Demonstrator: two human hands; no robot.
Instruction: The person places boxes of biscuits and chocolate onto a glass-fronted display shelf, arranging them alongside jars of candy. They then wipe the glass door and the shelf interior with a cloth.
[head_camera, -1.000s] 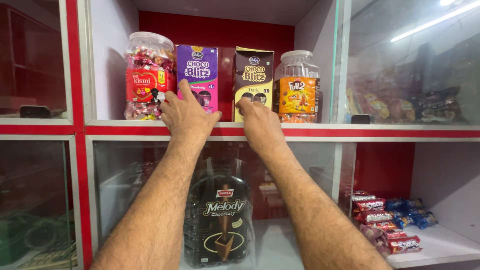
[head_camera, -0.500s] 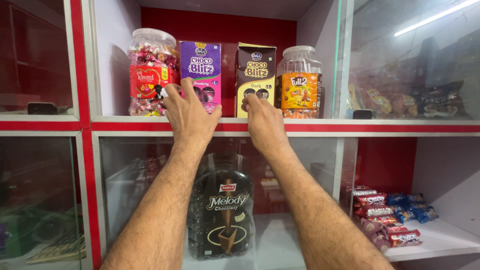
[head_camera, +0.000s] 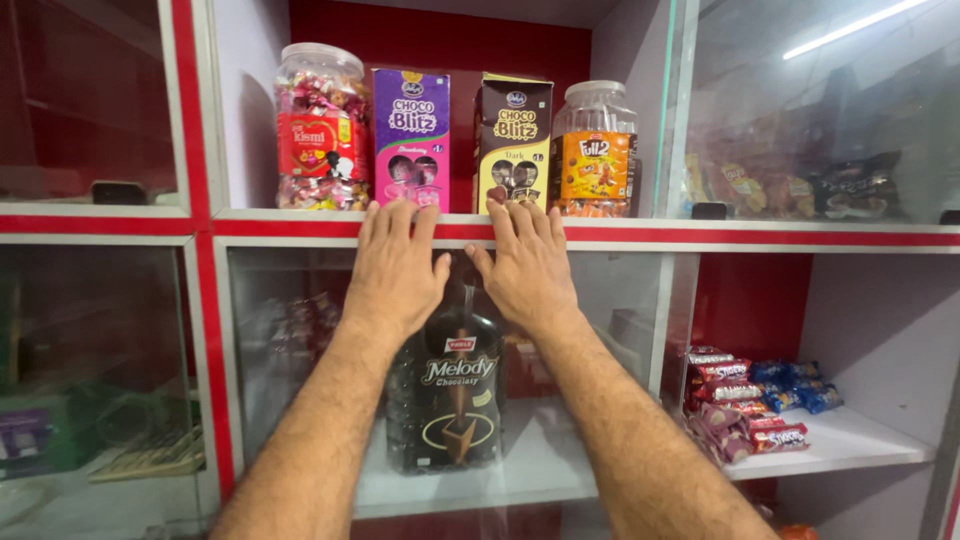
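Our left hand (head_camera: 395, 265) and right hand (head_camera: 527, 262) lie flat, fingers spread, holding nothing, on the glass door (head_camera: 300, 340) fronting the dark candy jar (head_camera: 447, 390); above, purple box (head_camera: 411, 135) and brown box (head_camera: 514, 140).

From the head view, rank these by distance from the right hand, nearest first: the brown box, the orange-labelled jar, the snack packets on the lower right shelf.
From the right hand:
1. Brown box, just above the fingertips.
2. Orange-labelled jar, up and to the right.
3. Snack packets, lower right shelf, farthest.
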